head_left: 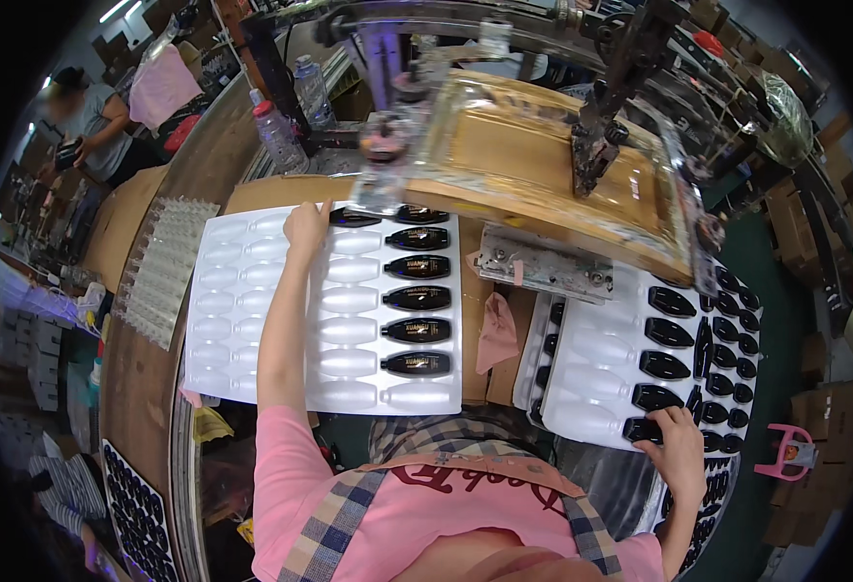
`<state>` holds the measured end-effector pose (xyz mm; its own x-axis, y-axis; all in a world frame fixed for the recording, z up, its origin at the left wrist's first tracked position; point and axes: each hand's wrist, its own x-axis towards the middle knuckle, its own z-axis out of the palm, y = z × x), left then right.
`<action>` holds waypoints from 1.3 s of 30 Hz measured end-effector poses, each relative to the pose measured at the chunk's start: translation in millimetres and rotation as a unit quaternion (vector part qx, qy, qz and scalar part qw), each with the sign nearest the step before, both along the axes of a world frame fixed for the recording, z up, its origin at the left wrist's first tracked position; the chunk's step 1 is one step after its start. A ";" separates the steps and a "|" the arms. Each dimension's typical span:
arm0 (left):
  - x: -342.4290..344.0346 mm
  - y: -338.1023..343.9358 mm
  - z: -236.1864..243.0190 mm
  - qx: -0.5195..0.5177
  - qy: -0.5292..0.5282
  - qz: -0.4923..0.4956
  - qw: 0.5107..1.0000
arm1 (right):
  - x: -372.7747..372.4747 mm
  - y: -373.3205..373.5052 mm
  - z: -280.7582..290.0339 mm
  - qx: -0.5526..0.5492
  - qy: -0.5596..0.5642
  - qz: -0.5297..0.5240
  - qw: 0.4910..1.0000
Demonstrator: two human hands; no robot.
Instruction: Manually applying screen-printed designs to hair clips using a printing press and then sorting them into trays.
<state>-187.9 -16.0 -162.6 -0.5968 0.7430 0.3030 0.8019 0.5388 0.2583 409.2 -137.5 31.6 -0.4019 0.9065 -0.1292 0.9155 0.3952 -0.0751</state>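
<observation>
My left hand [306,225] reaches to the far end of a white moulded tray [242,320], fingers next to a black bottle [354,217] in the top row; whether it grips that bottle is unclear. Several black bottles [417,298] with gold print fill the tray's right column. My right hand [678,444] rests on a black bottle [643,429] at the near edge of a second white tray [591,383], which carries more black bottles [669,335].
A screen-printing machine with a wooden-framed screen [533,160] hangs over the bench. Two plastic water bottles [281,136] stand at the back left. Another person [106,126] stands far left. A pink rag [497,333] lies between trays. Cardboard boxes [824,407] sit right.
</observation>
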 end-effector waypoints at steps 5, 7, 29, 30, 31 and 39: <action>33.3 7.8 32.7 0.194 0.043 -0.149 0.969 | 9.0 12.6 15.2 -0.036 0.179 -0.159 0.970; 59.1 16.7 45.4 0.256 0.142 -0.279 0.914 | 8.8 28.0 11.9 0.005 0.262 -0.180 0.948; 116.7 -1.0 129.1 0.322 -0.480 -0.341 0.741 | -152.9 146.2 -43.3 -0.002 0.349 0.121 0.929; 98.9 -13.6 119.2 0.332 -0.456 -0.313 0.764 | -152.2 146.7 -48.1 -0.016 0.360 0.121 0.925; 82.5 -25.5 107.9 0.335 -0.455 -0.285 0.775 | -151.9 143.1 -39.6 -0.040 0.353 0.137 0.925; 30.8 -56.2 23.7 0.294 -0.444 -0.101 0.840 | -77.9 86.4 -1.5 0.097 0.269 0.078 0.955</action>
<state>-157.1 -72.1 -138.9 -0.6610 0.7341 0.1554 0.2114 -0.0166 0.9773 331.3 -51.1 30.1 -0.4953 0.8155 0.2995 0.6931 0.5788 -0.4296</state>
